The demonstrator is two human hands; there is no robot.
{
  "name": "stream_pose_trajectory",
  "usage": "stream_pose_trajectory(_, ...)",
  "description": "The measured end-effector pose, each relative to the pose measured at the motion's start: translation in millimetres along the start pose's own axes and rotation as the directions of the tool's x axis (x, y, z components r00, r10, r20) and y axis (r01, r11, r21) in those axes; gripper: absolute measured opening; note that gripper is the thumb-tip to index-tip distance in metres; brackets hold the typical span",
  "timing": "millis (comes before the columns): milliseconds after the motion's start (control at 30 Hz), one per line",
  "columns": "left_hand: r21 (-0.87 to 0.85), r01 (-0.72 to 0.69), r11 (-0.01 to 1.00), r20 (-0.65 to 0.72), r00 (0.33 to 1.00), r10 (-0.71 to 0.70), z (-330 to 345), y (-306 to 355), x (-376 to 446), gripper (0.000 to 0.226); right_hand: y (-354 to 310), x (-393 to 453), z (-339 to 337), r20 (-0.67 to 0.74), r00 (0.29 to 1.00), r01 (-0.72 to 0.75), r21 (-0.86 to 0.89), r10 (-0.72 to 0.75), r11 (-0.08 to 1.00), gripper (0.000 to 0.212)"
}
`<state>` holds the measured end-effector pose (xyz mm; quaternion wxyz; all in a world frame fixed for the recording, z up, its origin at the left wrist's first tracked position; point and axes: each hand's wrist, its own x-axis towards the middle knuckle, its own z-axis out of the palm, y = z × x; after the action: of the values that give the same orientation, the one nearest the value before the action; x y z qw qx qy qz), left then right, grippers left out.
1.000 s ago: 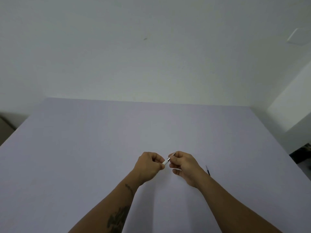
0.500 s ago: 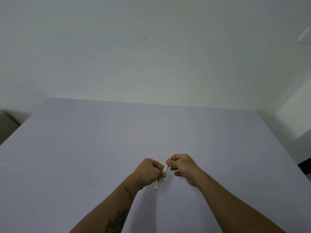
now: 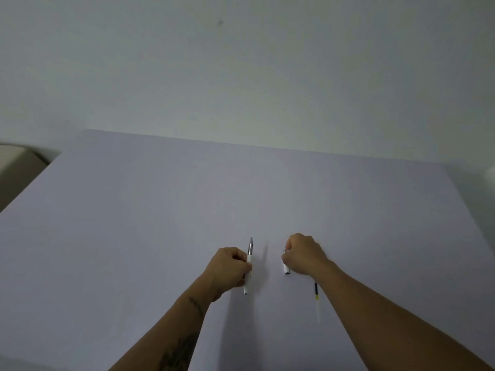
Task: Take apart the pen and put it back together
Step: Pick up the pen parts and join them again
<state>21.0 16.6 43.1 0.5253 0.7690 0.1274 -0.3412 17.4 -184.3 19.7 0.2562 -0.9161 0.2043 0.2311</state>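
My left hand [image 3: 229, 269] is closed around a white pen barrel [image 3: 248, 266] with a silver tip that points away from me; the barrel's rear end sticks out below my fingers. My right hand [image 3: 304, 255] grips a short white pen cap [image 3: 286, 267], which shows at the left side of my fist, close to the table. The two hands are a hand's width apart. An ink refill [image 3: 317, 301], dark at its far end and pale at its near end, lies on the table beside my right forearm.
The work surface is a large pale lilac table [image 3: 160, 223] against a white wall. A beige object [image 3: 18, 167] stands off the table's left edge. The table's right edge runs near the frame's right side.
The hands were together on the pen half a second ago. Now they have pulled apart, the barrel staying in my left hand and the cap in my right. The camera has tilted.
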Motion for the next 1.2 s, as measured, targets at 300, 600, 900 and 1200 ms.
stream_pose_trajectory(300, 0.031, 0.059, 0.998, -0.071, 0.996, -0.057, 0, -25, 1, 0.009, -10, 6, 21, 0.028, 1.000, -0.013, -0.076, 0.015, 0.997, 0.032)
stream_pose_trajectory(600, 0.087, 0.024, 0.996, -0.026, 0.999, -0.022, -15, -30, 0, 0.011, -40, -5, 0, 0.117, 0.993, -0.090, 0.790, -0.004, 0.607, 0.011)
stream_pose_trajectory(900, 0.154, -0.103, 0.983, 0.087, 0.992, 0.091, -36, -27, -12, 0.008, -63, -38, 6, -0.003, 0.999, -0.024, 0.842, 0.049, 0.538, 0.010)
stream_pose_trajectory(1200, 0.215, -0.259, 0.942, 0.059, 0.966, 0.252, -66, -17, -28, 0.007, -83, -72, 24, -0.002, 0.999, -0.017, 0.833, 0.034, 0.552, 0.011)
